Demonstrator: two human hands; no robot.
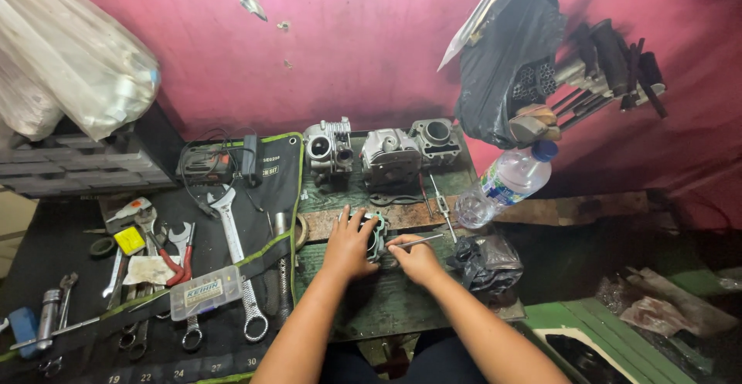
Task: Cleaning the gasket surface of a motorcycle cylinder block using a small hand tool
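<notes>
2 bare hands: left hand [349, 246] flat on a greenish gasket [377, 235], right hand [415, 260] grip pinching a thin, probably steel rod [423, 240].

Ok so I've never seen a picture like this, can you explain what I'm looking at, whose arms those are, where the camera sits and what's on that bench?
There is one picture, taken from a camera on a person's head, looking down at their own bare arms. The left hand presses down on a small greenish metal part on the workbench. The right hand holds a thin metal tool against that part. Behind them stand three grey engine parts. A plastic water bottle lies to the right. On the left, a dark tool mat carries wrenches, red-handled pliers and a small clear plastic box.
</notes>
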